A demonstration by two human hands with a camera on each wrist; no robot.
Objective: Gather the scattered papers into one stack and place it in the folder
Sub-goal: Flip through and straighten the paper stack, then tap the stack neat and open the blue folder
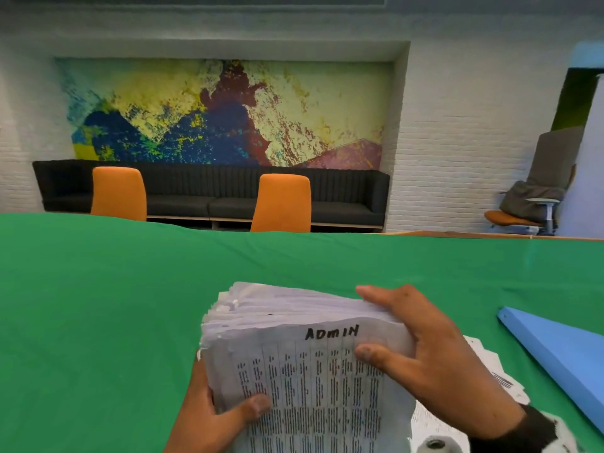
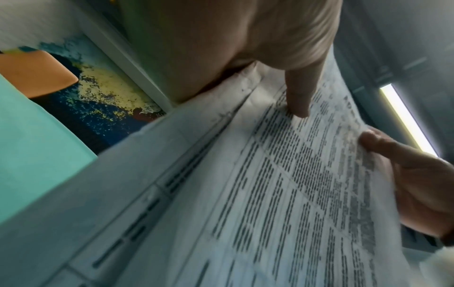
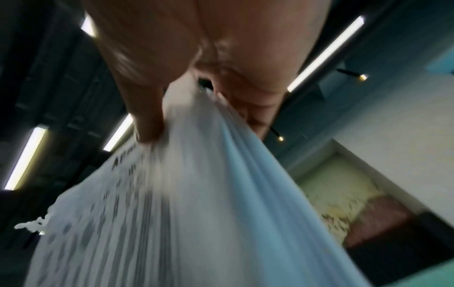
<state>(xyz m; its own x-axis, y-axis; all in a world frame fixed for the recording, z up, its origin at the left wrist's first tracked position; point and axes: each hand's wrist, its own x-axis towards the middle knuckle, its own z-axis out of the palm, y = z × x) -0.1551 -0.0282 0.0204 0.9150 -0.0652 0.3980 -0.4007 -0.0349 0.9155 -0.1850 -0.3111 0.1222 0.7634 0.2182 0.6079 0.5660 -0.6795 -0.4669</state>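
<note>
A thick stack of printed papers (image 1: 304,354), its top sheet marked "ADMIN", is held tilted above the green table (image 1: 98,305). My left hand (image 1: 212,416) grips the stack's near left edge, thumb on the top sheet. My right hand (image 1: 421,351) grips its right edge, thumb on top and fingers round the far side. The stack (image 2: 282,194) fills the left wrist view, with my left thumb (image 2: 298,93) on the print. In the blurred right wrist view, my right hand (image 3: 196,81) clamps the paper stack (image 3: 196,194). A blue folder (image 1: 562,358) lies shut at the right.
More loose printed sheets (image 1: 496,377) lie on the table under my right wrist, beside the folder. Two orange chairs (image 1: 281,201) stand behind the table's far edge, with a black sofa (image 1: 212,191) and painted wall beyond.
</note>
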